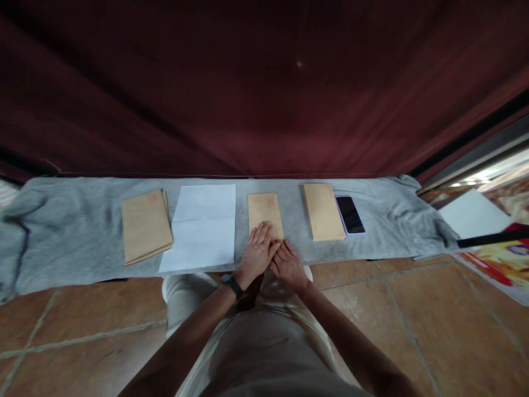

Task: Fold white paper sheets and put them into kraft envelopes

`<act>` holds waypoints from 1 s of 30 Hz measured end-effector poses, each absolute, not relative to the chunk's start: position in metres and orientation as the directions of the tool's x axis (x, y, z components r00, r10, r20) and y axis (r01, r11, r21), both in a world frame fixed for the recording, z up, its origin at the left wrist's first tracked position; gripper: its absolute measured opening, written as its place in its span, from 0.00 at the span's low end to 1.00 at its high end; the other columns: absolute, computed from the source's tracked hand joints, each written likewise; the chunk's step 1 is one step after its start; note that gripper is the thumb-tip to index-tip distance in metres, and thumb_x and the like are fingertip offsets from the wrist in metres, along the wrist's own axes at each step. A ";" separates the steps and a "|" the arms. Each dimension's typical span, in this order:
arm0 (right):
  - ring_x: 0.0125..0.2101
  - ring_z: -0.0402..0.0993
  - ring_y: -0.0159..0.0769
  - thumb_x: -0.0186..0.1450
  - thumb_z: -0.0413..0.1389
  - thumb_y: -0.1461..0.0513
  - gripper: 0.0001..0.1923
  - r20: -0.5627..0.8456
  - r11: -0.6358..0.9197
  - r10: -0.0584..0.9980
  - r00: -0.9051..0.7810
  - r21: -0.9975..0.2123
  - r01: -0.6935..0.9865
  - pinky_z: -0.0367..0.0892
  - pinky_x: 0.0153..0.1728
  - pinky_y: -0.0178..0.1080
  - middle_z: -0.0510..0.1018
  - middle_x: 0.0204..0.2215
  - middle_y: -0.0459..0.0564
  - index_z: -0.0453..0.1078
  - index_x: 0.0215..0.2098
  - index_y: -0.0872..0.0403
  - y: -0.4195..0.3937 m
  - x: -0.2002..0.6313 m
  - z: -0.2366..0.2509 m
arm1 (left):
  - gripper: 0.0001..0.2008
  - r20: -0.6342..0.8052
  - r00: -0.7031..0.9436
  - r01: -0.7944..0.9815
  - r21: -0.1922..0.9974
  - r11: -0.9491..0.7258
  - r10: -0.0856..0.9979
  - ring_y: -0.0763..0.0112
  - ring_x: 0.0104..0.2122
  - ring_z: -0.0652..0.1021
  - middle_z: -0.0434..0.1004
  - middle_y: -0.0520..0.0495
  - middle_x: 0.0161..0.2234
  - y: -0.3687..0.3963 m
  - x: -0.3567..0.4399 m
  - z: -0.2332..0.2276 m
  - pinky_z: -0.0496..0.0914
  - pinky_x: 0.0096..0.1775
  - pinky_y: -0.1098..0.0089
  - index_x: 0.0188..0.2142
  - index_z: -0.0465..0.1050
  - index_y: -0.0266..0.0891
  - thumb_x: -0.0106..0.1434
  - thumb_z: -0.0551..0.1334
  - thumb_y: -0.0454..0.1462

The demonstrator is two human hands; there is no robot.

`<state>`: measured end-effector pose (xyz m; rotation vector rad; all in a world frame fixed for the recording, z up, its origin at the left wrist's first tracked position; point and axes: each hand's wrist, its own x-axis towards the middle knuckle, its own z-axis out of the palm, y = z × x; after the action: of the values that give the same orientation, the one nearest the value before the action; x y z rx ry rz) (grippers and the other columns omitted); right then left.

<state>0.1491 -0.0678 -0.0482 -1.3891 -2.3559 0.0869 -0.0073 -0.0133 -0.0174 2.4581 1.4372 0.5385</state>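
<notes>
Both hands lie flat, fingers stretched out and close together, gripping nothing. The left hand (257,251), with a dark band at its wrist, presses palm-down on the near end of a brown envelope (265,213). The right hand (288,266) rests just beside it, touching the left hand at the thumb side, its fingertips at the envelope's near right corner. The envelope lies flat and lengthwise on the grey cloth (74,231) that covers the counter, midway along it; its near edge is hidden under the hands. A faint reddish mark at its far end is too small to read. To its left lies a white sheet (202,226), then a stack of brown envelopes (145,225). To its right lie another brown stack (323,210) and a dark phone (350,214).
</notes>
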 end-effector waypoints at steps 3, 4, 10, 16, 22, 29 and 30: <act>0.65 0.64 0.44 0.73 0.53 0.57 0.21 0.321 0.512 0.843 -0.430 -0.240 0.825 0.56 0.69 0.53 0.73 0.61 0.57 0.69 0.62 0.57 -0.068 0.149 -0.051 | 0.30 0.160 0.490 0.817 0.259 -0.515 0.857 0.56 0.71 0.53 0.55 0.36 0.71 0.014 -0.002 -0.023 0.52 0.70 0.52 0.69 0.57 0.32 0.74 0.49 0.47; 0.65 0.63 0.44 0.74 0.52 0.57 0.22 0.322 0.513 0.843 -0.431 -0.242 0.823 0.55 0.69 0.53 0.72 0.62 0.57 0.68 0.63 0.57 -0.068 0.149 -0.050 | 0.30 0.151 0.501 0.818 0.240 -0.523 0.852 0.57 0.72 0.53 0.55 0.37 0.71 0.022 -0.002 -0.024 0.52 0.70 0.52 0.69 0.57 0.32 0.74 0.49 0.48; 0.68 0.58 0.42 0.74 0.51 0.58 0.28 0.296 0.488 0.863 -0.410 -0.272 0.829 0.50 0.70 0.52 0.66 0.67 0.53 0.57 0.70 0.53 -0.070 0.148 -0.040 | 0.27 0.118 0.542 0.810 0.190 -0.555 0.832 0.57 0.72 0.52 0.53 0.45 0.72 0.061 -0.001 -0.022 0.47 0.70 0.50 0.69 0.59 0.40 0.75 0.47 0.46; 0.69 0.57 0.41 0.75 0.50 0.58 0.29 0.266 0.477 0.873 -0.410 -0.281 0.833 0.49 0.70 0.51 0.62 0.69 0.51 0.54 0.72 0.52 -0.068 0.146 -0.036 | 0.26 0.135 0.547 0.801 0.202 -0.563 0.826 0.54 0.71 0.54 0.55 0.44 0.71 0.091 0.003 -0.023 0.46 0.70 0.45 0.68 0.60 0.42 0.74 0.48 0.44; 0.68 0.57 0.42 0.75 0.50 0.57 0.29 0.276 0.471 0.874 -0.400 -0.283 0.835 0.50 0.70 0.53 0.62 0.69 0.52 0.53 0.72 0.51 -0.069 0.146 -0.040 | 0.28 0.136 0.518 0.813 0.230 -0.535 0.845 0.54 0.71 0.55 0.57 0.42 0.70 0.110 0.005 -0.025 0.47 0.69 0.45 0.69 0.59 0.41 0.73 0.49 0.45; 0.68 0.57 0.42 0.75 0.50 0.58 0.28 0.271 0.470 0.876 -0.400 -0.293 0.832 0.49 0.70 0.53 0.64 0.68 0.51 0.54 0.71 0.52 -0.069 0.145 -0.040 | 0.28 0.153 0.596 0.757 0.220 -0.615 0.789 0.57 0.71 0.55 0.55 0.41 0.71 0.094 -0.011 -0.032 0.48 0.70 0.52 0.69 0.58 0.38 0.75 0.46 0.46; 0.68 0.57 0.42 0.75 0.50 0.58 0.28 0.273 0.470 0.876 -0.398 -0.295 0.832 0.49 0.70 0.53 0.65 0.68 0.51 0.55 0.71 0.52 -0.069 0.145 -0.040 | 0.28 0.151 0.614 0.742 0.224 -0.631 0.775 0.58 0.71 0.54 0.54 0.42 0.71 0.089 -0.014 -0.033 0.48 0.70 0.53 0.69 0.58 0.39 0.75 0.46 0.46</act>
<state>0.1453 -0.0691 -0.0400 -1.4318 -2.3352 0.1561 -0.0144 0.0893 -0.0331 2.6952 1.2747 0.3528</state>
